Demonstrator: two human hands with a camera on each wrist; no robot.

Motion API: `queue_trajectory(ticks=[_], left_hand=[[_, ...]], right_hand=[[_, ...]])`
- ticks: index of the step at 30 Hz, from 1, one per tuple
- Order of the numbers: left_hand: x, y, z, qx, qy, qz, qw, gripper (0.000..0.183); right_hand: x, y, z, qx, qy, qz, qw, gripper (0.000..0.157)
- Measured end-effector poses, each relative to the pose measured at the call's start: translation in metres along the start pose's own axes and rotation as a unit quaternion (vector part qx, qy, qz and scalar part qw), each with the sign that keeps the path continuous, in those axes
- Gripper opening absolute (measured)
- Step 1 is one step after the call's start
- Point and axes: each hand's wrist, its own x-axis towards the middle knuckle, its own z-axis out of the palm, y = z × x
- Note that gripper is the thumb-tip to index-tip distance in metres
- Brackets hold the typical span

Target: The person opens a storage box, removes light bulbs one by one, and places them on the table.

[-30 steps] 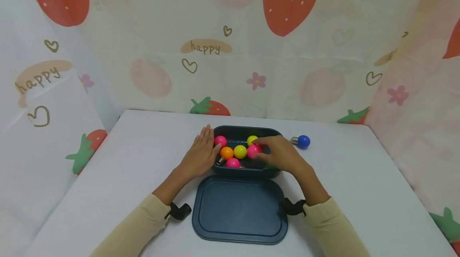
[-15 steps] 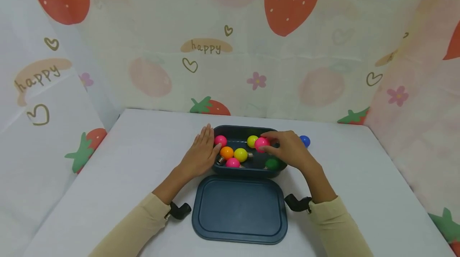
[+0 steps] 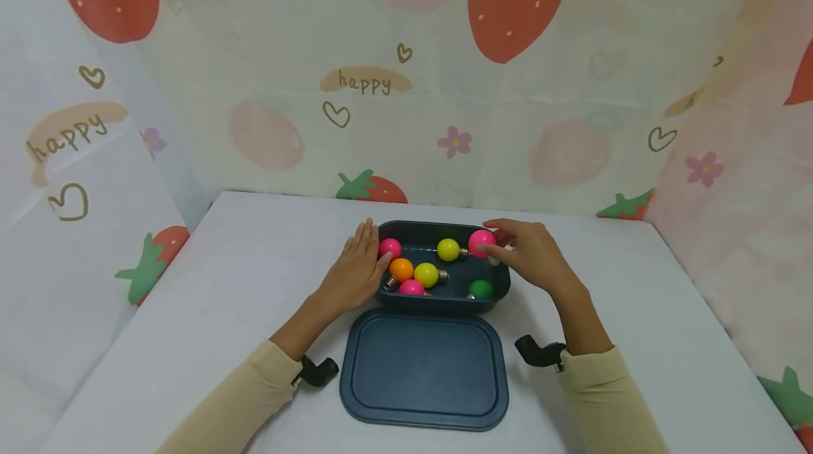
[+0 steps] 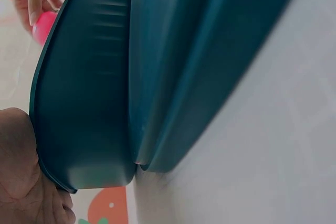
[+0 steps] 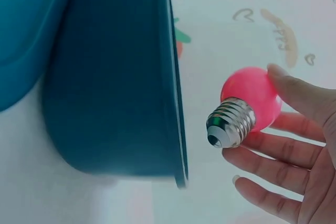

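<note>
My right hand (image 3: 532, 251) pinches a pink round light bulb with silver metal screw base (image 5: 251, 95) between thumb and fingers, lower fingers spread apart, bulb raised above the rim of the dark blue-green rounded-rectangular box (image 3: 438, 306), just below-left of that hand. My left hand (image 3: 358, 270), fingers straight, touches the box's opposite end; matching flat lid (image 3: 424, 373) lies between my wrists.

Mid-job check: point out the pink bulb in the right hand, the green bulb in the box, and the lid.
Held pink bulb (image 5: 254, 95): right wrist view, on its round pink globe.
Green bulb (image 3: 481, 289): head view, on its visible green globe.
Lid (image 3: 424, 371): head view, middle of its flat face.
</note>
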Motion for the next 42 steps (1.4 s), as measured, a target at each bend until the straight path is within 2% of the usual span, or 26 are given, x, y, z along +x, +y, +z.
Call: queue_trajectory(ticks=[18, 34, 42], left_hand=[[-0.001, 0.001, 0.000, 0.000, 0.003, 0.001, 1.0000, 0.070], [0.001, 0.000, 0.002, 0.005, 0.001, 0.002, 1.0000, 0.071], [0.000, 0.000, 0.000, 0.003, 0.001, 0.003, 1.0000, 0.071]], right_hand=[[-0.007, 0.027, -0.028, 0.011, 0.042, 0.045, 0.998, 0.045], [-0.015, 0.053, -0.040, -0.003, 0.047, 0.089, 0.995, 0.048], [-0.019, 0.066, -0.045, -0.006, 0.042, 0.116, 0.992, 0.054]])
